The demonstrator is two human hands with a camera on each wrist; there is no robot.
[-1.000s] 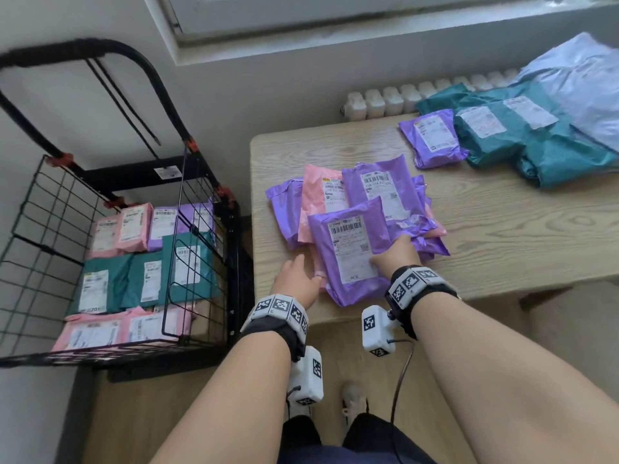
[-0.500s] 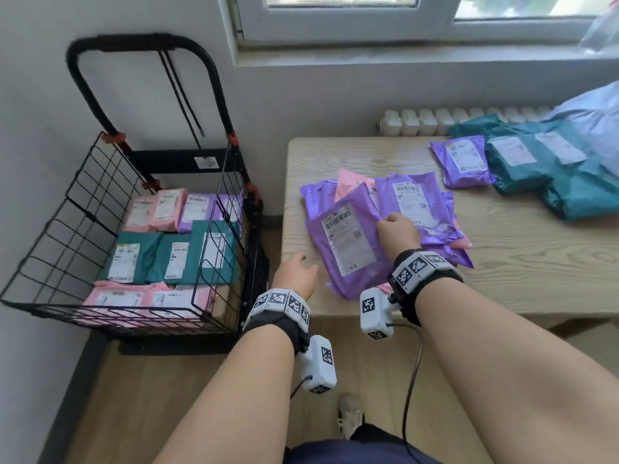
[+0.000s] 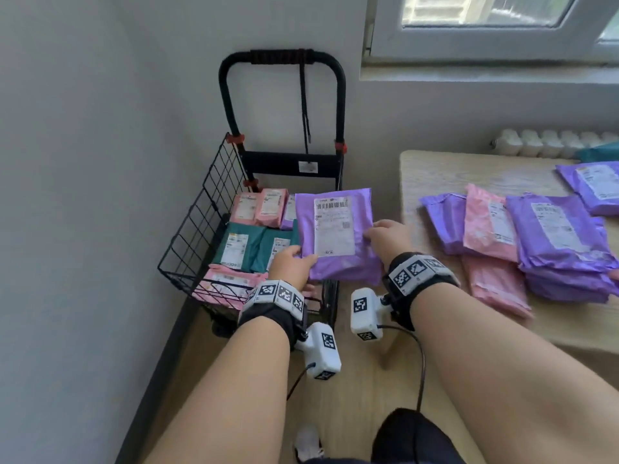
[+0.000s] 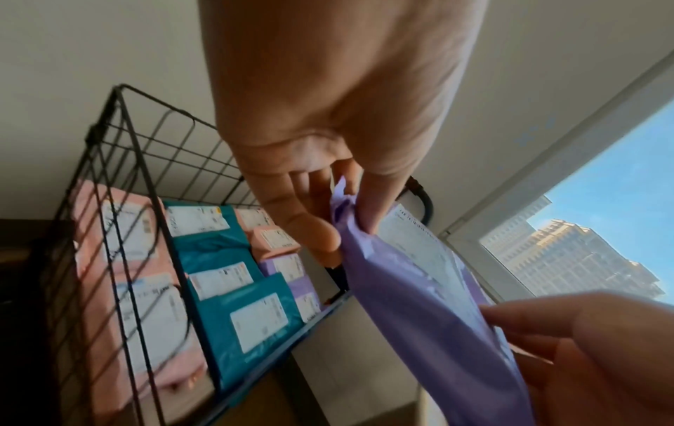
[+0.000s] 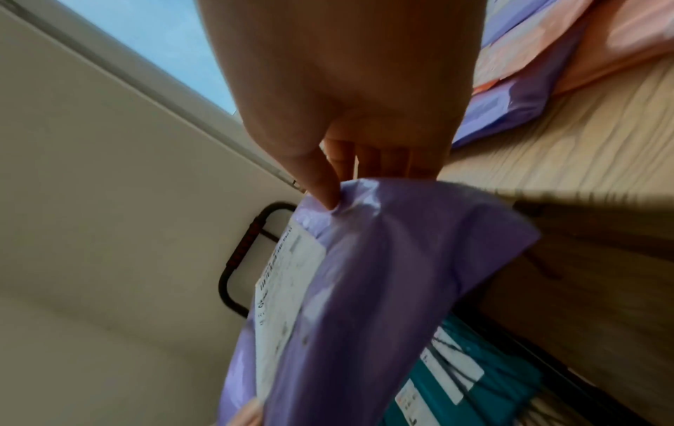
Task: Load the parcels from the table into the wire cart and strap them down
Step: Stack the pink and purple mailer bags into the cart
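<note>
A purple parcel (image 3: 336,234) with a white label hangs over the right side of the black wire cart (image 3: 197,229), held by both hands. My left hand (image 3: 291,266) pinches its near left corner, thumb on top. My right hand (image 3: 388,237) pinches its right edge. In the left wrist view the left hand (image 4: 342,230) pinches the purple parcel (image 4: 430,311) above the cart (image 4: 120,161). In the right wrist view the right hand (image 5: 335,184) grips the purple parcel (image 5: 364,302). Pink, teal and purple parcels (image 3: 248,242) lie in the cart.
On the wooden table (image 3: 445,175) to the right lies a pile of purple and pink parcels (image 3: 536,242). The cart's handle (image 3: 281,58) with a hanging black strap (image 3: 304,105) stands against the wall. A radiator (image 3: 549,142) and a window (image 3: 485,25) are behind the table.
Both hands lifted the purple parcel off the table pile and carried it left over the cart. My view turned left toward the cart.
</note>
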